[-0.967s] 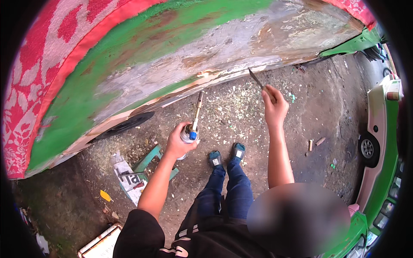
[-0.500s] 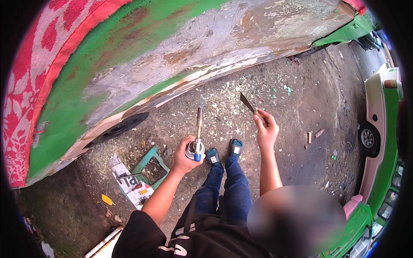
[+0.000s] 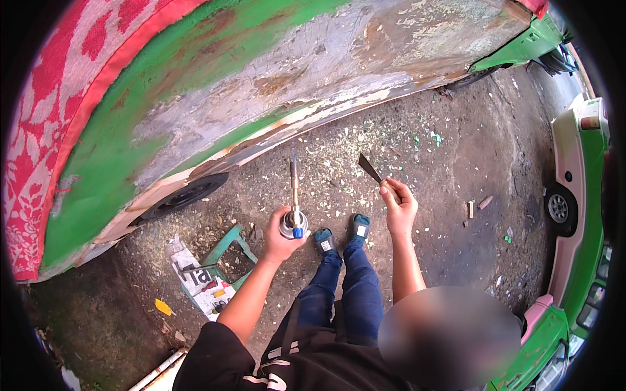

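Observation:
My left hand is wrapped round a blowtorch with a long metal nozzle and a blue knob, its tip pointing away from me. A faint bluish glow shows at the nozzle's end. In my right hand is a scraper with a dark flat blade, pinched by its handle and angled up to the left. Both tools are held in the air, apart from the vehicle panel ahead, whose green paint is partly stripped to grey and rusty brown patches.
Pale paint chips litter the ground under the panel. A green frame and a printed white board lie left of my feet. Red-and-white patterned cloth covers the far left. Another green-and-pink vehicle stands at right.
The blowtorch has shifted slightly left, its nozzle turned a little to the left. My right hand and the scraper have drawn slightly left and nearer to me.

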The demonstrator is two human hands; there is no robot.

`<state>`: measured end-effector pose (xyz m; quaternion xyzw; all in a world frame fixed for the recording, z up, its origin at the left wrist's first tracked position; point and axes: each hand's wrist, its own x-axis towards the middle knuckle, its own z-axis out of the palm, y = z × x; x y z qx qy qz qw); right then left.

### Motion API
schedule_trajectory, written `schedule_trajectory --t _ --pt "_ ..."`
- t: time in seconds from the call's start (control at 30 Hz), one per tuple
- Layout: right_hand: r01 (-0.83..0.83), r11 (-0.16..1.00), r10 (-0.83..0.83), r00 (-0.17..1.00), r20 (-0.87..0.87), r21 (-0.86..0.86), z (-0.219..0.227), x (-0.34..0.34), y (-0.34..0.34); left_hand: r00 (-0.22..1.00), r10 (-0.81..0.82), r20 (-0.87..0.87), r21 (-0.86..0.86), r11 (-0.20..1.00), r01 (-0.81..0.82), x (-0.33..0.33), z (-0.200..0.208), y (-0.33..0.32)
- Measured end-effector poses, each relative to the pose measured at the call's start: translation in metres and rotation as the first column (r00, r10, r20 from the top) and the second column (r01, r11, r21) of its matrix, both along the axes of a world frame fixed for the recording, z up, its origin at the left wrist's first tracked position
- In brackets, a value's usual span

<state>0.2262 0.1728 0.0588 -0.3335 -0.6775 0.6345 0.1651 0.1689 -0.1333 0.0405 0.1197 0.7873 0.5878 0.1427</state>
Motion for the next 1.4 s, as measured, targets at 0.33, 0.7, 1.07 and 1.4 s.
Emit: schedule_trajectory --t 0.33,0.7,1.07,1.4 --pt "-0.081 0.879 0.053 0.996 -0.072 -0.47 0.016 -0.014 -0.013 0.989 -0.119 -0.093 -0.247 0.965 0.093 -0.061 0.02 0.029" --pt "-0.245 0.964 0.256 0.961 0.105 -0.102 0.058 -0.049 -0.072 0.92 -0.243 -0.309 -0.364 0.924 0.122 -0.06 0.034 0.062" --pt "-0.164 0.979 0.185 0.965 0.187 -0.123 0.049 -0.033 -0.075 0.878 -0.3 -0.372 -0.511 0.856 0.076 -0.036 0.032 0.071" --pt "-0.081 0.954 0.116 0.987 0.107 -0.29 0.045 -0.03 -0.076 0.901 -0.296 -0.316 -0.511 0.853 0.101 -0.03 0.024 0.07"
